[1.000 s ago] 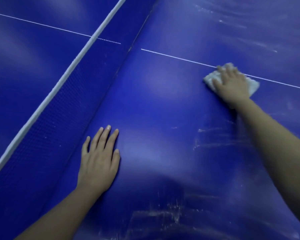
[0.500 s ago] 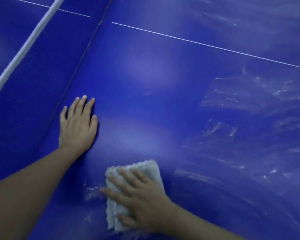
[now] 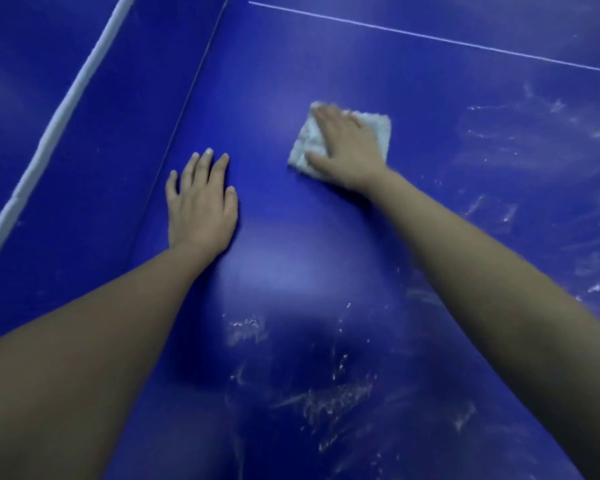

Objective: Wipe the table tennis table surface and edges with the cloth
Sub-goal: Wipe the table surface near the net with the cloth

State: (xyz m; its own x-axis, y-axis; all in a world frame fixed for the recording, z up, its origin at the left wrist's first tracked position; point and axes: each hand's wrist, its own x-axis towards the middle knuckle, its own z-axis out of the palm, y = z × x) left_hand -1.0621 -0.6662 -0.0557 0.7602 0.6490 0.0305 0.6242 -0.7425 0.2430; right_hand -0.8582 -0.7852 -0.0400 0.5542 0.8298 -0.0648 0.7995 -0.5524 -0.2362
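A folded white cloth [image 3: 307, 143] lies flat on the blue table tennis table [image 3: 274, 81], right of centre. My right hand [image 3: 347, 147] presses down on the cloth with its fingers straight and spread, covering most of it. My left hand [image 3: 201, 202] rests palm down on the bare table surface, fingers straight, a hand's width to the left of the cloth and close to the foot of the net.
The blue net [image 3: 111, 133] with its white top band [image 3: 59, 112] runs diagonally along the left. A thin white centre line [image 3: 430, 38] crosses the table at the top. Whitish streaks and smears [image 3: 329, 400] mark the surface near me and at the right.
My right hand has pushed the cloth from close to my body away and to the right, up the table. My left hand has stayed planted by the net.
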